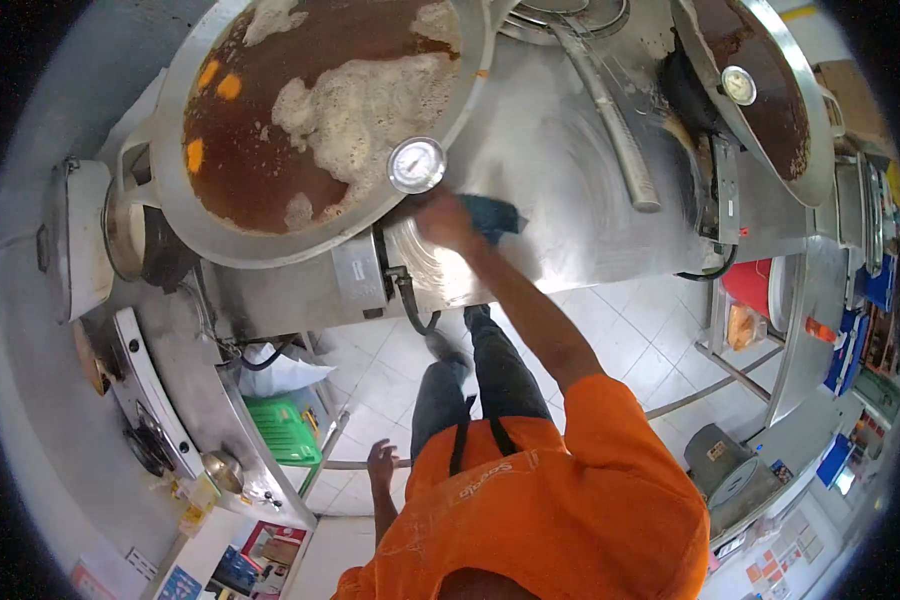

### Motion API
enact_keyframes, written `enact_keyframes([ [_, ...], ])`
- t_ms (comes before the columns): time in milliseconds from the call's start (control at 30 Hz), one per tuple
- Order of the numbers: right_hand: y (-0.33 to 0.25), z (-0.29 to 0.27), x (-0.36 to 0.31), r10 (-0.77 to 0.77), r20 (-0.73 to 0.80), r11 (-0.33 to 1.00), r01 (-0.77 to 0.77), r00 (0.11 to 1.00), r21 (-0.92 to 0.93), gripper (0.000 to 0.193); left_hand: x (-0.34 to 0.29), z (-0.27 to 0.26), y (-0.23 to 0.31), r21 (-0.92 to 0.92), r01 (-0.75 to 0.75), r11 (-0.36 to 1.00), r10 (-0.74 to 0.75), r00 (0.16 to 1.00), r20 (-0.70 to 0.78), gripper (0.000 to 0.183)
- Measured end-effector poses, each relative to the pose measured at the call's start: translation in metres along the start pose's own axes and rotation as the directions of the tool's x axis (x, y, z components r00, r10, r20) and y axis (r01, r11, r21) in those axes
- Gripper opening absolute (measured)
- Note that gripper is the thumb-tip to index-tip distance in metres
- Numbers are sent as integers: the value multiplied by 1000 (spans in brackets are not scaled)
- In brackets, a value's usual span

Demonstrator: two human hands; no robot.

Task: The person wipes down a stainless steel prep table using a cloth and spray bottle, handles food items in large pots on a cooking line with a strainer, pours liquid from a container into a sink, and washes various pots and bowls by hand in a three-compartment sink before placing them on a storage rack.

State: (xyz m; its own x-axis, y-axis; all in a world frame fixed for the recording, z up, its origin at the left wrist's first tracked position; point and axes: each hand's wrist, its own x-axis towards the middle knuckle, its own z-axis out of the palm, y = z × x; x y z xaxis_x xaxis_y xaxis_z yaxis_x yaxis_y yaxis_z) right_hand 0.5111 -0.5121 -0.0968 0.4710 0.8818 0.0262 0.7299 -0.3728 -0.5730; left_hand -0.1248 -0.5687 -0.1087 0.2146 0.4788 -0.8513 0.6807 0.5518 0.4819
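Note:
My right hand [446,222], blurred, reaches forward onto the shiny steel worktop [560,190] and grips a dark teal cloth [492,217], which lies against the steel. Just left of that hand, a round dial thermometer [416,165] is fixed at the rim of a large metal wok [260,245]. Brown liquid with pale foam [370,110] and a few orange pieces [228,86] fills the wok. Beside my body hangs my left hand [382,463], low and away from the worktop, fingers loosely apart and holding nothing.
A long-handled strainer [610,120] lies across the worktop's far part. At the right stands a second wok [820,150] with its own dial [738,85]. Black hoses [410,300] hang at the front edge. A green basket [282,430] sits under the left counter.

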Motion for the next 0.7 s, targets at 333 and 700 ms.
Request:
enact_keyframes([
  [333, 33, -68, -145, -70, -220, 997, 73, 973, 6, 44, -32, 69, 4, -249, 58, 967, -106, 977, -186, 36],
  [700, 89, 19, -233, 118, -110, 983, -100, 987, 156, 37, -69, 112, -95, -228, 106, 968, -143, 977, -156, 40],
])
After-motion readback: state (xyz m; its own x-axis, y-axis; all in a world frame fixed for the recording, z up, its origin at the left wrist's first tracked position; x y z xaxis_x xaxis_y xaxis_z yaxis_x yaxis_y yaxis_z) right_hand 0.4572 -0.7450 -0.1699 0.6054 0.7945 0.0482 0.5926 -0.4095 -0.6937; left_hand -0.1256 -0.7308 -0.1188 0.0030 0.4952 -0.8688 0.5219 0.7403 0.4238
